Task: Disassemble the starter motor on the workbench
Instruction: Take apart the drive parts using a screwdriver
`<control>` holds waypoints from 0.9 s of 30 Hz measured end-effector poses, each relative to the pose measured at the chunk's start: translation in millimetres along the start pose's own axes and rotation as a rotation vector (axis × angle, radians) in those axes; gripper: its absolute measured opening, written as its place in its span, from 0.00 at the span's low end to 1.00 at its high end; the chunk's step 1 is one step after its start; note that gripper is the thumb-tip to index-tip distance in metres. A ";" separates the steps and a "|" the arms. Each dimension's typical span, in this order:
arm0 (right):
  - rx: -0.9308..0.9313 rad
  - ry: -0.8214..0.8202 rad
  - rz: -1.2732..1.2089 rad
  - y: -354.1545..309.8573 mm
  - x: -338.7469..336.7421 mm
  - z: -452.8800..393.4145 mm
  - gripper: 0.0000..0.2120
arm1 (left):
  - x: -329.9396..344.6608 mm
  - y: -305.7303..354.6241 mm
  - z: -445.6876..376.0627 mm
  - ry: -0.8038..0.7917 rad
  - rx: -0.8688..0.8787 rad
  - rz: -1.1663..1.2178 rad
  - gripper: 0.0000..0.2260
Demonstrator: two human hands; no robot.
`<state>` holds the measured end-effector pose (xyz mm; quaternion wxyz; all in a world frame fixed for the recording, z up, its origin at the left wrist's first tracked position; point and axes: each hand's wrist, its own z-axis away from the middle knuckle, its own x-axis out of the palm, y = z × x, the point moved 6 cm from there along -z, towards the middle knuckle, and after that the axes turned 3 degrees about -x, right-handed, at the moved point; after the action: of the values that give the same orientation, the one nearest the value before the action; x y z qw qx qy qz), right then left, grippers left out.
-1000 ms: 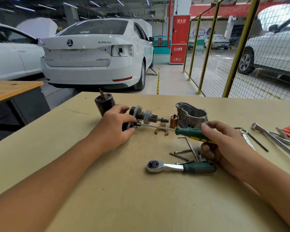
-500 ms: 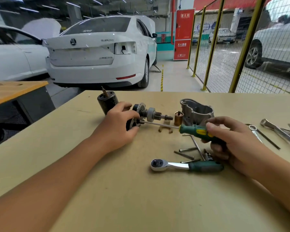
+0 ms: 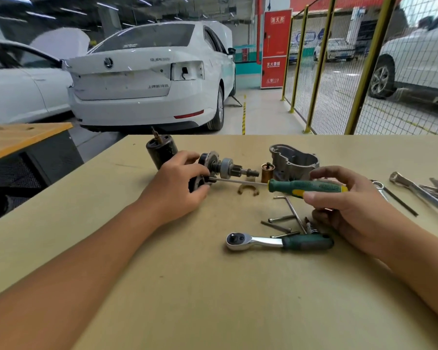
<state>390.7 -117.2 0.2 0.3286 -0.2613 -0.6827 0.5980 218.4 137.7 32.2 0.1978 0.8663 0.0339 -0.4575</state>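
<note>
Left hand [image 3: 180, 188]: curled round a dark round end piece [image 3: 197, 183] at the left end of the starter's shaft assembly, pinning it to the tabletop [image 3: 162, 286]; same hold as half a second ago.
Right hand [image 3: 349, 200]: pinches the screwdriver [image 3: 305, 188] by its green and yellow handle, thumb under, fingers over; a second ago the hand wrapped the handle more fully, so it looks to be re-gripping mid-turn.
Screwdriver tip: the shank runs level leftward and ends at the face of the end piece, just by the left fingertips; whether it sits in a screw head is hidden by the fingers.
Change: the tool's line has hardly moved across the three views; only the right-hand grip has rolled, which I read as a screw being worked out.
Starter motor: already in pieces near the far edge. Black motor body [image 3: 159, 152] stands upright behind the left hand, drive shaft with pinion gear [image 3: 228, 168] lies beside it, then a copper-coloured sleeve [image 3: 267, 172] and the grey aluminium nose housing [image 3: 293, 161].
Loose parts: a forked lever [image 3: 248, 190] lies under the shank; long bolts [image 3: 281, 219] and a hex key [image 3: 292, 210] near the right hand.
Other tools: ratchet [image 3: 278, 241] nearer the person; wrenches [image 3: 420, 190] at the right.
Meaning: the end piece seems the next part due off.
</note>
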 end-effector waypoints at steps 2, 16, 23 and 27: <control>0.013 -0.032 -0.015 -0.4 3.8 1.3 0.17 | 1.1 0.6 -0.6 0.008 0.003 -0.005 0.12; 0.024 -0.025 -0.130 6.1 1.4 -6.6 0.13 | 6.1 2.6 -3.8 0.039 0.059 0.019 0.08; 0.008 0.004 -0.035 4.6 -2.2 -7.3 0.06 | -6.8 -10.3 -4.1 0.067 0.016 0.034 0.26; 0.023 -0.020 -0.174 7.8 -6.5 -6.2 0.16 | -13.2 -25.8 -7.3 0.023 -0.104 0.094 0.38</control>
<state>399.3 -116.9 -7.9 0.3754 -0.1911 -0.6994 0.5774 210.3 165.8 38.6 0.2632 0.8607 0.0190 -0.4353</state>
